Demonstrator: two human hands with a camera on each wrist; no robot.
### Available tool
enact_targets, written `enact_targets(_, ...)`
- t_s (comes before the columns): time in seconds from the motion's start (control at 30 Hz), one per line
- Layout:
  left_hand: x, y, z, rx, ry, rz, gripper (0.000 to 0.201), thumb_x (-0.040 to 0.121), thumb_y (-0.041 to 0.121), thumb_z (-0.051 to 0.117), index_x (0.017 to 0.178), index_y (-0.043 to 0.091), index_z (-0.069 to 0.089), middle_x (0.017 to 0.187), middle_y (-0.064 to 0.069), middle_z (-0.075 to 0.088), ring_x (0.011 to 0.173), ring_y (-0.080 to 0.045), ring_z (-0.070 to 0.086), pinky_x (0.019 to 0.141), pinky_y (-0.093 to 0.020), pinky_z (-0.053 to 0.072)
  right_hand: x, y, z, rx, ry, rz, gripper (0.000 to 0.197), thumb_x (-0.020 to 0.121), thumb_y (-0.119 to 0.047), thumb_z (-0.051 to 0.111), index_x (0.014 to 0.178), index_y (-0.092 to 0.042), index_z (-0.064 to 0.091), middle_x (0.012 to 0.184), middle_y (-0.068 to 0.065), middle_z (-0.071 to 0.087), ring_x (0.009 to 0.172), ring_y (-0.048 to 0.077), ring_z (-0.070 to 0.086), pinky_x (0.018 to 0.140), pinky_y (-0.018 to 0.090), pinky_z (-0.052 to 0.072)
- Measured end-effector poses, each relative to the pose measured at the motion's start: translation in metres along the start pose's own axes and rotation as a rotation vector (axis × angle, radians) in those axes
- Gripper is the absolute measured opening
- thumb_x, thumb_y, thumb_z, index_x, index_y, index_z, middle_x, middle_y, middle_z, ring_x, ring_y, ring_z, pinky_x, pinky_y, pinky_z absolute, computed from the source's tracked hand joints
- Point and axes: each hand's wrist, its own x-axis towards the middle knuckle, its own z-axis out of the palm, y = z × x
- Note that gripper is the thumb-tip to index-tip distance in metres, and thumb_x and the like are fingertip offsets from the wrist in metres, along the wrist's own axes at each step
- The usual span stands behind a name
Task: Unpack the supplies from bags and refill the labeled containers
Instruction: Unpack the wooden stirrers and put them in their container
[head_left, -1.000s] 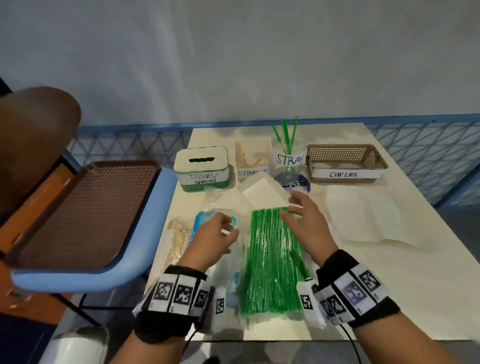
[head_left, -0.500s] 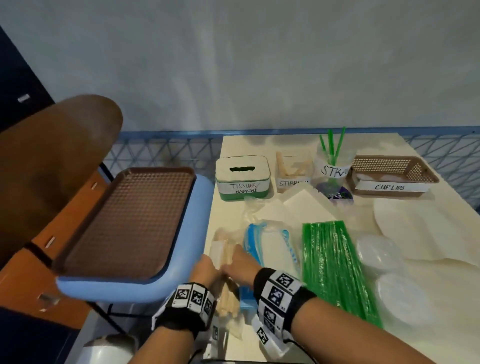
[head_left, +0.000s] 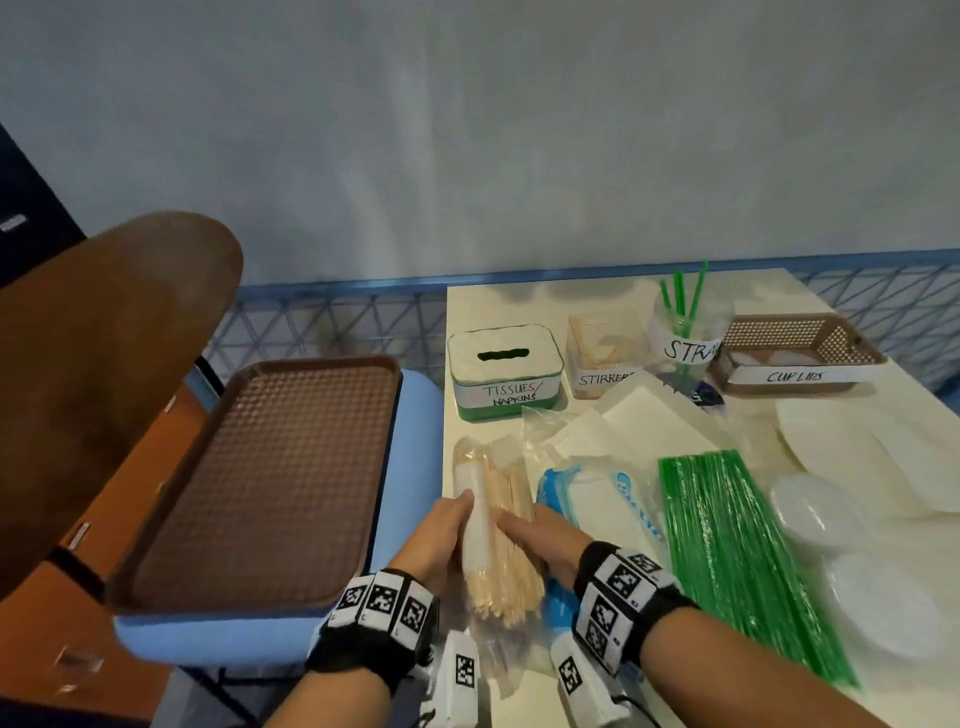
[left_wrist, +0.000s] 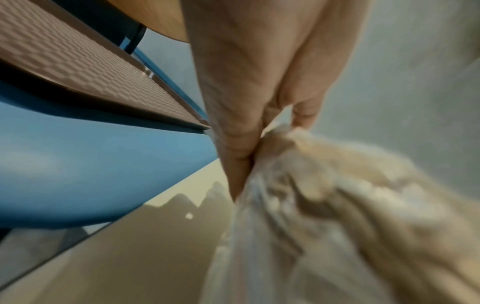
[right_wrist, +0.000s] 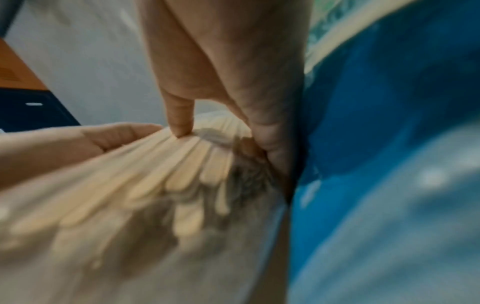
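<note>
A clear bag of wooden stirrers lies at the table's left front edge. My left hand grips its left side and my right hand grips its right side. In the left wrist view the fingers pinch the bag's plastic. In the right wrist view my thumb and fingers clasp the stirrers. The labeled stirrers container stands at the back, between the tissues box and the straws cup. The cup lids basket is at the back right.
A blue tissue pack, a bag of green straws, white napkins and clear lids lie across the table. A brown tray rests on a blue chair to the left of the table.
Both hands left the green straws and tissue pack, moved to the left front edge, and took hold of the stirrer bag. The head view swung left.
</note>
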Motion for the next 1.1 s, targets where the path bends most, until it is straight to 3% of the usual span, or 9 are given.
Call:
enact_targets(0.1,0.003,0.011,-0.003,-0.006,0.011,-0.001,0.029,0.097,0.029,0.046,0.076,0.009,0.052,0.064,-0.005,0.054,0.058,-0.017,0.05,0.055,-0.025,0.04,0.01,-0.002,0.0,0.134,0.087,0.015,0.087,0.064,-0.054,0.073,0.135,-0.014,0.044,0.124,0.009,0.062,0.111,0.022,0.06,0.098,0.042,0.048)
enact_targets(0.2,0.002,0.021,-0.007,0.018,0.036,-0.009,0.034,0.093,0.024,0.057,0.062,0.011,0.05,0.047,0.001,0.05,0.049,-0.015,0.049,0.056,-0.025,0.043,0.016,-0.005,0.0,0.161,0.109,-0.007,0.074,0.073,-0.049,0.067,0.136,-0.019,0.042,0.125,0.007,0.061,0.113,0.024,0.059,0.098,0.046,0.048)
enact_targets(0.3,0.005,0.03,-0.002,0.136,0.043,0.031,0.025,0.087,0.024,0.065,0.083,0.0,0.062,0.069,-0.011,0.061,0.066,-0.024,0.057,0.067,-0.031,0.046,0.015,-0.013,-0.002,0.129,0.148,0.019,0.063,0.085,-0.033,0.054,0.141,-0.016,0.031,0.132,0.011,0.054,0.116,0.027,0.055,0.098,0.046,0.048)
enact_targets(0.43,0.002,0.051,0.012,0.267,0.103,0.126,0.036,0.081,0.028,0.061,0.094,-0.005,0.061,0.075,-0.014,0.059,0.067,-0.025,0.055,0.064,-0.033,0.045,-0.001,-0.028,-0.003,0.073,0.117,0.041,0.061,0.092,-0.038,0.044,0.143,-0.009,0.025,0.136,0.01,0.048,0.119,0.027,0.052,0.099,0.04,0.046)
enact_targets(0.63,-0.001,0.082,0.037,0.356,0.113,0.172,0.033,0.089,0.006,0.052,0.06,0.015,0.04,0.059,-0.005,0.042,0.055,-0.019,0.042,0.06,-0.031,0.042,-0.013,-0.046,-0.009,-0.171,0.12,-0.157,0.046,0.091,-0.028,0.043,0.135,-0.016,0.038,0.125,0.008,0.054,0.114,0.024,0.052,0.098,0.036,0.043)
enact_targets(0.73,-0.004,0.085,0.045,0.172,0.055,0.196,0.028,0.093,0.007,0.05,0.065,0.012,0.046,0.061,-0.008,0.046,0.053,-0.017,0.042,0.053,-0.026,0.037,-0.018,-0.055,-0.014,-0.209,0.151,-0.251,0.03,0.094,-0.024,0.042,0.121,-0.015,0.051,0.116,0.005,0.06,0.106,0.02,0.056,0.091,0.031,0.045)
enact_targets(0.83,-0.007,0.083,0.052,-0.156,0.051,0.142,0.023,0.097,0.006,0.041,0.084,-0.002,0.058,0.075,-0.013,0.059,0.05,-0.015,0.058,0.048,-0.025,0.051,-0.024,-0.063,-0.02,-0.217,0.176,-0.351,0.013,0.09,-0.017,0.051,0.097,-0.017,0.062,0.097,0.004,0.066,0.092,0.019,0.061,0.078,0.025,0.047)
enact_targets(0.93,-0.006,0.079,0.057,-0.206,0.065,0.122,0.018,0.095,0.0,0.045,0.094,-0.01,0.06,0.075,-0.017,0.06,0.048,-0.012,0.061,0.052,-0.023,0.055,-0.02,-0.062,-0.025,-0.201,0.236,-0.366,0.012,0.091,-0.021,0.054,0.095,-0.013,0.06,0.092,0.008,0.066,0.087,0.022,0.061,0.083,0.035,0.05)
enact_targets(1.1,-0.009,0.079,0.061,-0.037,0.084,0.148,0.015,0.091,0.007,0.056,0.077,0.01,0.053,0.069,-0.004,0.053,0.059,-0.013,0.048,0.057,-0.024,0.043,-0.002,-0.059,-0.04,-0.166,0.302,-0.345,0.009,0.089,-0.013,0.054,0.091,-0.012,0.062,0.097,0.009,0.068,0.094,0.027,0.064,0.09,0.047,0.051)
